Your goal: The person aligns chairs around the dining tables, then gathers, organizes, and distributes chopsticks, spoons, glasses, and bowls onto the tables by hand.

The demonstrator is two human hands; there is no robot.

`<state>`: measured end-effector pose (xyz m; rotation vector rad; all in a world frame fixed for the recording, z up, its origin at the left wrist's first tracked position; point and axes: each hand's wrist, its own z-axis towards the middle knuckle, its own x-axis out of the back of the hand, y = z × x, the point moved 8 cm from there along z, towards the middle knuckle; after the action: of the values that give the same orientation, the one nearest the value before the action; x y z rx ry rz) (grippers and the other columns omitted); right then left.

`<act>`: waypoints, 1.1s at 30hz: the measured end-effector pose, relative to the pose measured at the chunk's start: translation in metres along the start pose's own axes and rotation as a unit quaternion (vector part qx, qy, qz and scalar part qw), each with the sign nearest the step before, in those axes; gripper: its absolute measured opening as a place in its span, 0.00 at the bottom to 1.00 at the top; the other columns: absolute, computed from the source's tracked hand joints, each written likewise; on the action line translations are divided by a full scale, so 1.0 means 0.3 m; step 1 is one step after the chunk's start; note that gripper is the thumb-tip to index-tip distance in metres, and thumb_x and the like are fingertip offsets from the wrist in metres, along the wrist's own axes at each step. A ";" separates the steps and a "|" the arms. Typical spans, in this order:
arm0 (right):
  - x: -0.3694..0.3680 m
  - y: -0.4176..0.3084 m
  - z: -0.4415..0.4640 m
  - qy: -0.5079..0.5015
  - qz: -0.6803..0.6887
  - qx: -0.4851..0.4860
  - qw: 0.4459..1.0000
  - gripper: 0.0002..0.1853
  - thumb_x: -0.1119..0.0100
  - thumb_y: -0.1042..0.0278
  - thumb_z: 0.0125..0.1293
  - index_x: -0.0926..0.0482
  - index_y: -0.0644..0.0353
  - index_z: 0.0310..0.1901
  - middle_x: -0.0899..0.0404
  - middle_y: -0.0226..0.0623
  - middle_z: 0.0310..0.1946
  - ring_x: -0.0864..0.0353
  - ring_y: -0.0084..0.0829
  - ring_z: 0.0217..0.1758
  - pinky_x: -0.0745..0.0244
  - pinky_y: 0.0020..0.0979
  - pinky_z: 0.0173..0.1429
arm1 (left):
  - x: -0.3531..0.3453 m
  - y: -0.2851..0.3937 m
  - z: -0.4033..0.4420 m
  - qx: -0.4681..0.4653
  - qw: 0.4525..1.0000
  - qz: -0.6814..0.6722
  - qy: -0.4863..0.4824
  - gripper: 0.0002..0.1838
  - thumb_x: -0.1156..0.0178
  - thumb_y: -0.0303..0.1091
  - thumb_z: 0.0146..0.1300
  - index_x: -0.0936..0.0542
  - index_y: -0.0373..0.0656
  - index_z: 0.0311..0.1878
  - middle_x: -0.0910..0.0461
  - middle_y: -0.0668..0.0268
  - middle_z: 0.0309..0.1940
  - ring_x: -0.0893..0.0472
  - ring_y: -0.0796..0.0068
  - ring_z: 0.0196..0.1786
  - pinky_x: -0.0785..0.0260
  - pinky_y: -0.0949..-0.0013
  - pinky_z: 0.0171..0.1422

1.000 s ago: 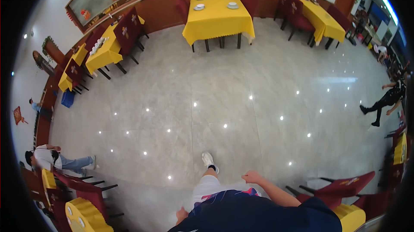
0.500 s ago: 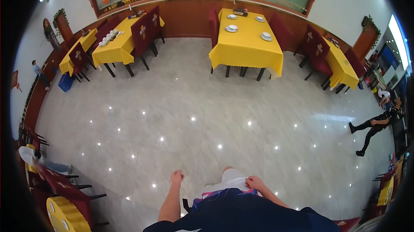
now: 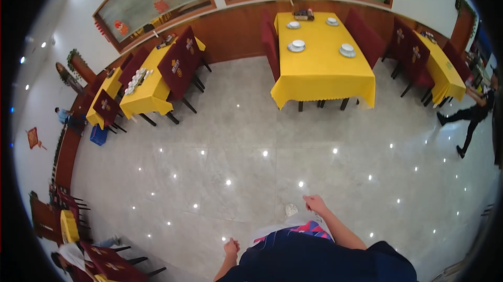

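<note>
Low in the view, my left hand (image 3: 231,246) hangs beside my dark shirt (image 3: 314,256), its fingers curled; whether anything is inside is too small to tell. My right hand (image 3: 314,203) is held out over the floor in front of me, fingers bent together, and what they hold, if anything, cannot be made out. Neither hand touches furniture. One white shoe (image 3: 291,209) shows between the hands, below my white shorts. The closest table ahead has a yellow cloth (image 3: 327,67) with white bowls on saucers, such as one bowl (image 3: 347,49).
Dark red chairs (image 3: 178,70) flank a yellow table (image 3: 149,91) with several white cups at the left. Another yellow table (image 3: 443,70) is at the right. A blue crate (image 3: 98,135) sits on the floor. People are at the right (image 3: 471,117), far left (image 3: 64,116) and lower left (image 3: 73,257).
The tables ahead appear nearer and larger than a second ago. My left hand has swung back since half a second ago, and my right hand has moved forward. The person at the right has shifted.
</note>
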<state>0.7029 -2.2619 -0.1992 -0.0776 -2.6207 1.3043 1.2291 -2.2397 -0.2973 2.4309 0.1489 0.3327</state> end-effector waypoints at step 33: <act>-0.167 -1.152 1.598 0.092 0.194 -0.110 0.971 0.24 0.49 0.49 0.71 0.27 0.59 0.22 0.29 0.31 0.16 0.31 0.23 0.15 0.39 0.26 0.19 | -1.038 2.275 1.649 -0.040 0.982 -0.151 -0.107 0.22 0.46 0.50 0.71 0.30 0.46 0.23 0.24 0.63 0.21 0.27 0.74 0.23 0.33 0.71 0.28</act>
<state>0.6663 -2.8536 -0.2138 -0.7417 -2.6597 1.0364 1.0806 -3.1258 -0.2908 2.3021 0.3950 -0.0581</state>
